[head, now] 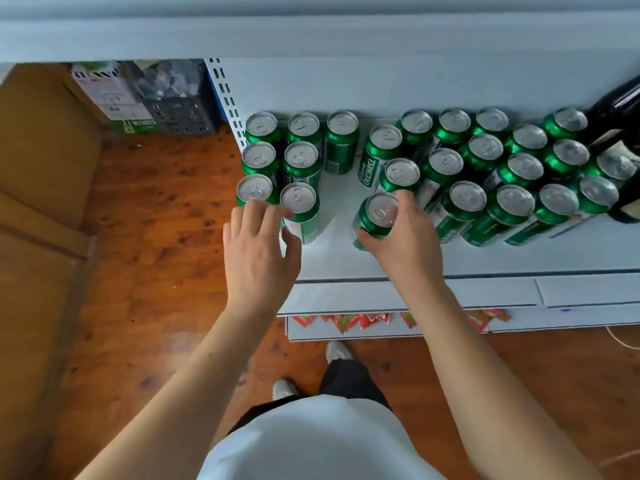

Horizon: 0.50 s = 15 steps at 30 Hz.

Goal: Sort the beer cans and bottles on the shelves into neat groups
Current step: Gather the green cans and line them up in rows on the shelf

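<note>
From my head camera I look down on a white metal shelf [346, 261] crowded with upright green aluminium beer cans with silver pull-tab lids. My right hand [405, 233] is curled over one green can with white lettering [375, 216], thumb on its near side and fingers wrapped over the far rim; this can stands alone at the near middle of the shelf, just in front of the big cluster. My left hand [259, 247] has its fingers spread and relaxed, holding nothing; the fingertips lie at the near edge of the tidy left block of cans [277, 157], just beside its two nearest cans, and I cannot tell whether they touch.

That left block stands in straight rows at the shelf's left end: two columns of three, plus one more can at the far row. A bare strip of shelf separates it from the loose right group of cans [491, 168], which sits in uneven rows. A dark glass bottle [616, 109] stands at the far right edge, touching that group.

Below the shelf, red and green packets [346, 322] show on a lower level above the brown wooden floor [156, 220].
</note>
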Tool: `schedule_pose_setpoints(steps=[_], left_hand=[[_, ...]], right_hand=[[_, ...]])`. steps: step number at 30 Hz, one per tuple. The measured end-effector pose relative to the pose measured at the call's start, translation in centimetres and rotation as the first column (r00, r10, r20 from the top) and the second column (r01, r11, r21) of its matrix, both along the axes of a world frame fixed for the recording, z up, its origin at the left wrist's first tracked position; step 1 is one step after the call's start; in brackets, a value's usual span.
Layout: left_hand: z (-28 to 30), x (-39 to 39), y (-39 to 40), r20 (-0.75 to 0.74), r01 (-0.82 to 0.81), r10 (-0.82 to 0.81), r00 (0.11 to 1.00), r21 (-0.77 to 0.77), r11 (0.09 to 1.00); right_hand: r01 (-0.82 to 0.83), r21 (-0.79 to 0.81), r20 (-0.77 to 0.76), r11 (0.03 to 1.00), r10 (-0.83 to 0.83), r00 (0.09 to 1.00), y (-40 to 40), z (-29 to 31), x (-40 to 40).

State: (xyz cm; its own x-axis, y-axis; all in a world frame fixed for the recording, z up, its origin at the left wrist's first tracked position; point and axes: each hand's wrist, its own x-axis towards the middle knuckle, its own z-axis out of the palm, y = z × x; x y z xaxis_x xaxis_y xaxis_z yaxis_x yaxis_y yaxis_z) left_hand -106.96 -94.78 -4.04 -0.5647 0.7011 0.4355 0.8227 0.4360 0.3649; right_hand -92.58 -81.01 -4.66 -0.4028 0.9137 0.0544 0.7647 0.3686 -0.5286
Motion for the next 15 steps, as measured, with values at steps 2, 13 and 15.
schedule_pose_setpoints(steps=[2, 13, 15], left_hand=[[-0.1, -1.0, 0.9, -0.096, -0.020, 0.016, 0.995, -0.050, 0.999], [-0.2, -7.4, 7.2, -0.085, 0.105, -0.186, 0.979, -0.570, 0.815], [-0.8, -7.9, 7.4, -0.063, 0.132, -0.208, 0.976, -0.585, 0.800]], right_hand=[[-0.063, 0.017, -0.073, 0.998, 0.064, 0.995, 0.2, 0.4, -1.6], [-0.226, 0.113, 0.083, 0.968, 0.217, 0.973, 5.6, -0.2, -8.9], [-0.183, 0.222, 0.019, 0.958, 0.183, 0.983, 5.2, 0.3, -7.7]])
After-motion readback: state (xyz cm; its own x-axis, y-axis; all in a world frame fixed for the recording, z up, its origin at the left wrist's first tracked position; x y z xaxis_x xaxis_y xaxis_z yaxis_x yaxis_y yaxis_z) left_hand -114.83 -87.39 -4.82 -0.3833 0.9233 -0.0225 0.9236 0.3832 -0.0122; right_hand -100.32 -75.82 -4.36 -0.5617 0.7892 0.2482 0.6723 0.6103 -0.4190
